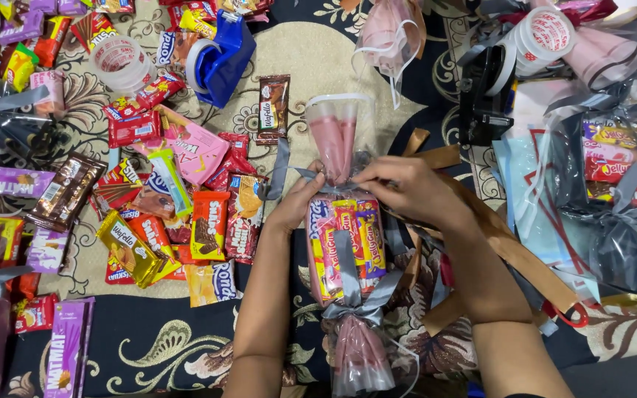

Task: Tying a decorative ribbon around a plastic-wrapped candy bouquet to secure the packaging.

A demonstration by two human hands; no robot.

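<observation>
A dark patterned carpet (171,346) with a cream centre carries everything; the clear candy-shaped parcel (348,243) of snack packs lies nearest, its lower end tied with grey ribbon (355,298); the left hand (296,203) and right hand (407,188) pinch closed on ribbon at its upper neck; gold ribbon (510,247) trails right; loose snack packets (178,206) crowd the left; further off sit a blue tape dispenser (223,55) and tape rolls (547,33).
</observation>
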